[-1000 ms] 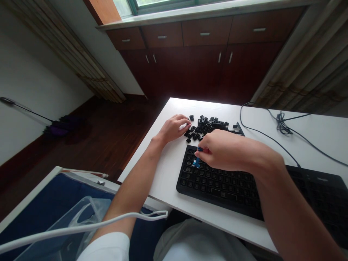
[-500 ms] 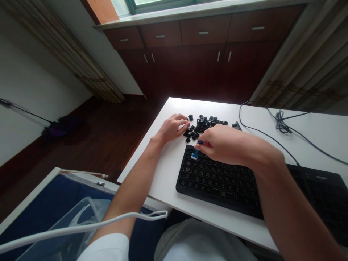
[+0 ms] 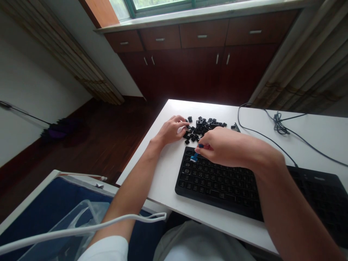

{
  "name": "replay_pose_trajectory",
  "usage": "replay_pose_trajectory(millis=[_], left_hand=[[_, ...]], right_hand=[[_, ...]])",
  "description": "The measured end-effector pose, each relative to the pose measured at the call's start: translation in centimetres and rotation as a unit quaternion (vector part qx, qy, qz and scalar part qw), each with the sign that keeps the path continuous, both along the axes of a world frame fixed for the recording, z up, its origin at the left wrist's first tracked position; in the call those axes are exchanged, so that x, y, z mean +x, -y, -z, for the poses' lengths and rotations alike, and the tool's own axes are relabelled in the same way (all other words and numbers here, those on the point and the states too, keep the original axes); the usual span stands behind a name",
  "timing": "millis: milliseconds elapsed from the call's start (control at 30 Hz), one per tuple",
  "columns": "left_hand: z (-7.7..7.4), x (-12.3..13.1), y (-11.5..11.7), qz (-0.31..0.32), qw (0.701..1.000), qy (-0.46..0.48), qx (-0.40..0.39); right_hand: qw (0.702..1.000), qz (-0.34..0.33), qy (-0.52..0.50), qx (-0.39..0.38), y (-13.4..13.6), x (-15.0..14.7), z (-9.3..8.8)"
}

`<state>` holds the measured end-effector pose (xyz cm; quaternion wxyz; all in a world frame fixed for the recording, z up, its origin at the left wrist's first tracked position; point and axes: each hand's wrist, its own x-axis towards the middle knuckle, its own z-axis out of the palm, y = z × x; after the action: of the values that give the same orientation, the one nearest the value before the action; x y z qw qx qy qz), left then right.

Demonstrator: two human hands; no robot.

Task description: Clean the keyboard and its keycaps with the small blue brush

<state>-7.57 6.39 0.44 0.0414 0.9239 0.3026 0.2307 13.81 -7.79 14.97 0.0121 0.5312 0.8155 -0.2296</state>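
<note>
A black keyboard (image 3: pixel 217 181) lies along the near edge of the white table (image 3: pixel 168 166). My right hand (image 3: pixel 225 146) is closed around a small blue keycap puller (image 3: pixel 194 156), whose tip touches the keyboard's top left keys. Just behind the keyboard lies a pile of loose black keycaps (image 3: pixel 202 127). My left hand (image 3: pixel 172 129) rests at the pile's left edge with its fingers curled onto the caps; what they pinch, if anything, is too small to name.
The keyboard's black cable (image 3: pixel 277 125) loops over the right half of the table. Dark wooden cabinets (image 3: pixel 201 54) stand under the window behind. A blue bag with clear plastic and a white strap (image 3: pixel 67 224) sits at my lower left. A broom (image 3: pixel 54 128) lies on the floor.
My right hand has shifted the blue puller from a lower key row up to the keyboard's top left corner. My left hand has stayed at the keycap pile.
</note>
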Motion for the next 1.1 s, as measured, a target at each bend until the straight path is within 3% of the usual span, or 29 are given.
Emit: replay_pose_trajectory(millis=[333, 1100], left_hand=[[0.2, 0.0, 0.0, -0.006, 1.000, 0.009, 0.012], [0.2, 0.2, 0.0, 0.000, 1.000, 0.013, 0.005]], right_hand=[[0.999, 0.022, 0.033, -0.026, 0.3, 0.7, -1.1], [0.998, 0.043, 0.051, -0.022, 0.2, 0.5, -1.0]])
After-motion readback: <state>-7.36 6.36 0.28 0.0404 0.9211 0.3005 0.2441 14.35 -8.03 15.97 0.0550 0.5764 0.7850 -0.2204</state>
